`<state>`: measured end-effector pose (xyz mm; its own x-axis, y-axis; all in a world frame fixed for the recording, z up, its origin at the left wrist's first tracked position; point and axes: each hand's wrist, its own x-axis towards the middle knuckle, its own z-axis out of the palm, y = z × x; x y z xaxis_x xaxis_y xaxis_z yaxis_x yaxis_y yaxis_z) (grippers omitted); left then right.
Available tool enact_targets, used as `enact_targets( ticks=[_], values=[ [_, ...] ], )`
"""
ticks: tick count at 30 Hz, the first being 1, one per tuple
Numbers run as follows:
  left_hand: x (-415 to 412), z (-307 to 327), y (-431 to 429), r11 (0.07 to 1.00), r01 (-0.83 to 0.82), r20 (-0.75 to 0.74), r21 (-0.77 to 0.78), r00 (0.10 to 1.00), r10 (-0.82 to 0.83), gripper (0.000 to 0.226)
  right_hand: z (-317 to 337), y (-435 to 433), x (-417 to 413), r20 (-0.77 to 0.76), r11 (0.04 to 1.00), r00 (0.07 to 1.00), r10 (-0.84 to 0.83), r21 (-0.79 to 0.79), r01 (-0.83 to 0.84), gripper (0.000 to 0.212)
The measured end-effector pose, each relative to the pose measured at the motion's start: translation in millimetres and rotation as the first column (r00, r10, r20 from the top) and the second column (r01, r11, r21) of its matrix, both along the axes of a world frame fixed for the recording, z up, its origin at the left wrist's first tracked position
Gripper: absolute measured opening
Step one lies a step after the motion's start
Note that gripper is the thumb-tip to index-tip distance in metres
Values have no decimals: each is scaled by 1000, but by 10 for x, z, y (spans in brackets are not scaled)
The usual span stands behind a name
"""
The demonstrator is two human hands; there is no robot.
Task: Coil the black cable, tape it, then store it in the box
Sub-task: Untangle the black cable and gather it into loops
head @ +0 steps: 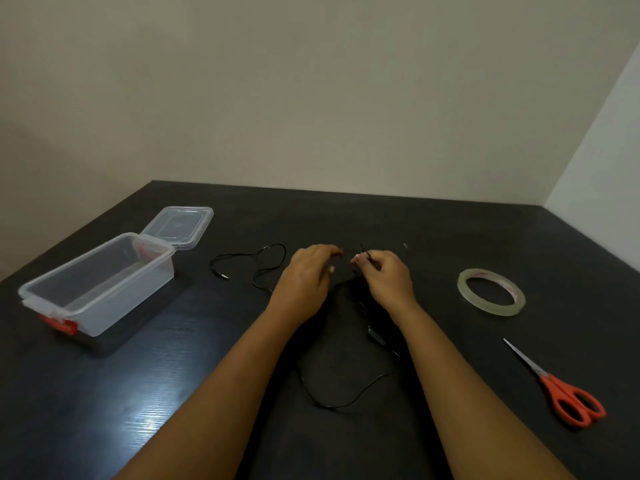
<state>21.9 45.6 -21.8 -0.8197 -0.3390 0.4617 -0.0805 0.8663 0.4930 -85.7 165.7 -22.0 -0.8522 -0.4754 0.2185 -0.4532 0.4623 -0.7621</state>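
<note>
Both bare forearms reach in from the near edge and converge toward centre. Left hand (306,271): palm down, fingers curled, tips pointing right toward the other hand, thumb tucked under. Right hand (384,273): knuckles up, thumb and forefinger pinched together on a thin strand of black cable (332,405). Fingertips of the two hands sit close, a small gap between them. Whether the left fingers grip anything: can't tell.
</note>
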Motion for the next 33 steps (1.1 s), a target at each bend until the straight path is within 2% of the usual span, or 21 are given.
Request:
enact_targets(
  ticks=[1, 3, 5, 7, 9, 11, 14, 17, 19, 22, 25, 29, 33],
  values=[
    [8, 8, 16, 1000, 5, -41, -17, 999, -6, 37, 35, 21, 16, 90, 988, 992, 94, -128, -82, 22],
    [26, 47, 60, 1000, 27, -149, 10, 989, -25, 39, 134, 64, 116, 255, 922, 916, 309, -318, -223, 24],
    [38, 77, 72, 997, 71, -191, 37, 980, -63, 37, 183, 65, 227, 311, 860, 831, 461, -389, -332, 25],
    [67, 76, 30, 991, 108, -160, 76, 983, -95, 38, 229, 52, 315, 312, 824, 793, 523, -425, -375, 24],
    [141, 127, 9, 957, 132, -133, 257, 986, -100, 38, 302, 57, 354, 343, 795, 759, 553, -491, -357, 24],
    [219, 230, 28, 839, 179, -153, 515, 981, -115, 33, 377, 100, 356, 389, 779, 723, 571, -536, -326, 22],
    [256, 352, 38, 572, 252, -273, 781, 961, -51, 34, 453, 191, 335, 462, 803, 683, 566, -494, -332, 20],
    [261, 422, -99, 261, 301, -345, 917, 927, 143, 33, 474, 300, 258, 530, 823, 633, 565, -422, -381, 23],
    [272, 423, -229, 177, 280, -318, 944, 917, 241, 33, 484, 354, 194, 559, 817, 595, 577, -405, -411, 26],
    [257, 400, -301, 103, 213, -235, 972, 920, 315, 32, 475, 379, 129, 548, 837, 637, 542, -286, -466, 29],
    [279, 408, -368, -23, 140, -115, 990, 886, 450, 30, 428, 427, 59, 570, 880, 673, 471, -260, -397, 29],
    [379, 353, -541, -111, 200, -95, 974, 797, 596, 34, 376, 502, -54, 555, 917, 731, 398, -258, -303, 30],
    [390, 382, -523, -168, 266, -119, 949, 797, 592, 29, 376, 444, -45, 458, 942, 825, 332, -210, -262, 30]
  ],
)
